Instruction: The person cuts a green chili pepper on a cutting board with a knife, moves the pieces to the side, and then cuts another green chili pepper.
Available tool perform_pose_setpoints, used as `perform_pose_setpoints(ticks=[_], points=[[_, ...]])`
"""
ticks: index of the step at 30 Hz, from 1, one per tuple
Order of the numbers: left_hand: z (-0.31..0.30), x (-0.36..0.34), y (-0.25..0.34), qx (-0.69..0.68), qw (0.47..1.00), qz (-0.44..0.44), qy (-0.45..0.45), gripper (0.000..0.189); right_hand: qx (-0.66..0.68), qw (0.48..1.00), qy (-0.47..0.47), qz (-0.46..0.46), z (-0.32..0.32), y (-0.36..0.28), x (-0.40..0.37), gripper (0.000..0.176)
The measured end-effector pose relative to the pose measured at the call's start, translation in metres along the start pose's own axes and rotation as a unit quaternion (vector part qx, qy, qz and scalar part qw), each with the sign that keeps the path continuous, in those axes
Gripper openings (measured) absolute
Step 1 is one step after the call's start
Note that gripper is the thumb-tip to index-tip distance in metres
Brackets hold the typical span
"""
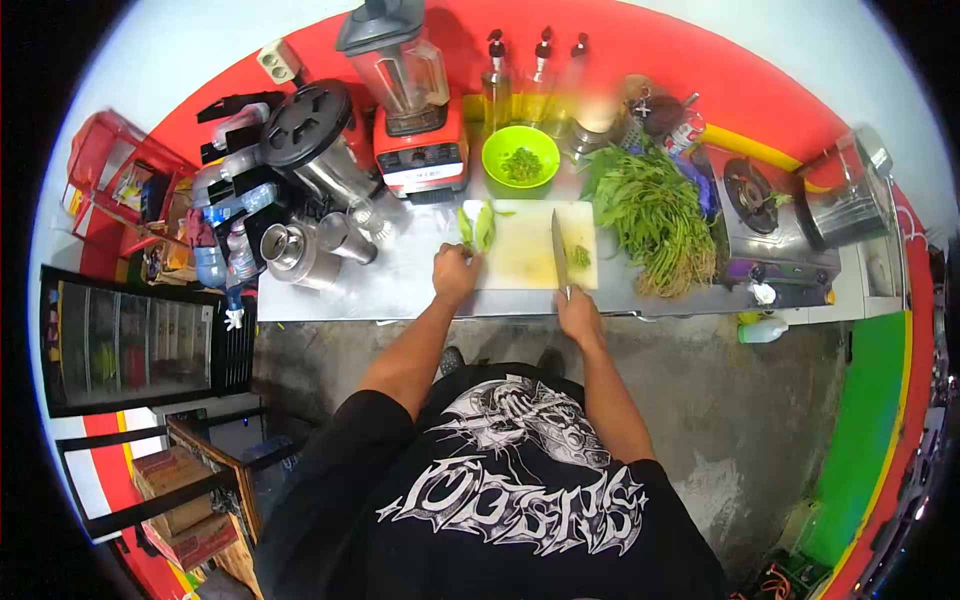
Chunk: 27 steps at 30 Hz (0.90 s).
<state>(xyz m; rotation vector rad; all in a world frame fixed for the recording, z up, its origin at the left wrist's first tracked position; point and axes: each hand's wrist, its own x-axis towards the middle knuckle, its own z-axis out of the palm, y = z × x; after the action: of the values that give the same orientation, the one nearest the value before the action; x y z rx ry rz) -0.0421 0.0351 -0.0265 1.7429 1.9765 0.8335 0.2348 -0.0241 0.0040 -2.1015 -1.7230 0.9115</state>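
My right hand [580,318] is wrapped round the handle of a kitchen knife [558,246], its blade pointing away over the white cutting board [525,270]. Beside the blade, on the board's right part, lies a small heap of chopped green bits [579,257]. My left hand [454,274] is at the board's left edge, fingers curled together at the lower end of a light green chili pepper [464,226]. Another green chili pepper [485,228] lies just right of it. Behind the board, a lime-green bowl [492,170] holds chopped greens.
A big bunch of leafy greens [655,215] lies right of the board, before a gas stove [740,240]. A red blender [422,160], pump bottles [496,90] and a steel canister [298,258] line the steel counter [400,300].
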Motion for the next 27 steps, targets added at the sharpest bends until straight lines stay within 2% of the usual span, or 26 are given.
perform_pose_setpoints(ticks=[3, 5, 6, 11, 15, 17, 19, 20, 21, 22, 23, 24, 25, 27], points=[[0.007, 0.004, -0.004, 0.009, 1.0, -0.026, 0.005, 0.025, -0.021, 0.999, 0.015, 0.03, 0.0, 0.007, 0.003, 0.042], [0.008, 0.009, -0.007, 0.005, 0.996, -0.08, -0.026, 0.023, -0.011, 0.998, 0.021, 0.052, -0.002, 0.012, 0.008, 0.041], [0.007, 0.011, -0.009, 0.019, 0.998, -0.052, -0.024, 0.021, -0.003, 0.997, 0.022, 0.076, -0.005, 0.01, 0.008, 0.04], [-0.004, 0.019, -0.009, 0.019, 0.996, -0.055, -0.069, 0.022, -0.01, 0.999, 0.023, 0.028, -0.006, 0.022, 0.012, 0.039], [-0.017, 0.011, 0.003, -0.016, 0.999, -0.042, -0.023, 0.02, -0.007, 0.999, 0.031, 0.008, -0.006, 0.029, 0.015, 0.04], [-0.03, 0.008, 0.009, -0.104, 0.992, -0.078, -0.013, 0.017, -0.003, 1.0, 0.028, 0.011, -0.007, 0.025, 0.015, 0.04], [-0.043, 0.006, 0.019, -0.094, 0.993, -0.068, 0.008, 0.016, 0.063, 0.997, 0.046, -0.003, -0.005, 0.03, 0.018, 0.037], [-0.047, 0.006, 0.022, -0.12, 0.992, -0.035, 0.031, 0.016, 0.064, 0.995, 0.075, -0.033, -0.001, 0.032, 0.019, 0.036], [-0.049, 0.006, 0.022, -0.148, 0.988, -0.001, 0.051, 0.016, 0.071, 0.994, 0.076, -0.027, -0.001, 0.028, 0.019, 0.036], [-0.055, 0.008, 0.028, -0.168, 0.983, 0.026, 0.068, 0.014, 0.063, 0.997, 0.041, -0.026, -0.006, 0.023, 0.019, 0.039], [-0.061, 0.008, 0.034, -0.166, 0.984, 0.015, 0.066, 0.013, 0.052, 0.998, 0.006, -0.027, -0.012, 0.02, 0.018, 0.042], [-0.065, 0.009, 0.039, -0.167, 0.983, 0.025, 0.074, 0.013, 0.075, 0.994, 0.049, -0.069, -0.008, 0.022, 0.017, 0.04], [-0.07, 0.01, 0.044, -0.168, 0.982, 0.034, 0.083, 0.012, 0.073, 0.994, 0.05, -0.064, -0.01, 0.019, 0.016, 0.04], [-0.072, 0.009, 0.054, -0.178, 0.977, 0.044, 0.108, 0.009, 0.084, 0.995, -0.001, -0.058, -0.013, 0.01, 0.018, 0.038]])
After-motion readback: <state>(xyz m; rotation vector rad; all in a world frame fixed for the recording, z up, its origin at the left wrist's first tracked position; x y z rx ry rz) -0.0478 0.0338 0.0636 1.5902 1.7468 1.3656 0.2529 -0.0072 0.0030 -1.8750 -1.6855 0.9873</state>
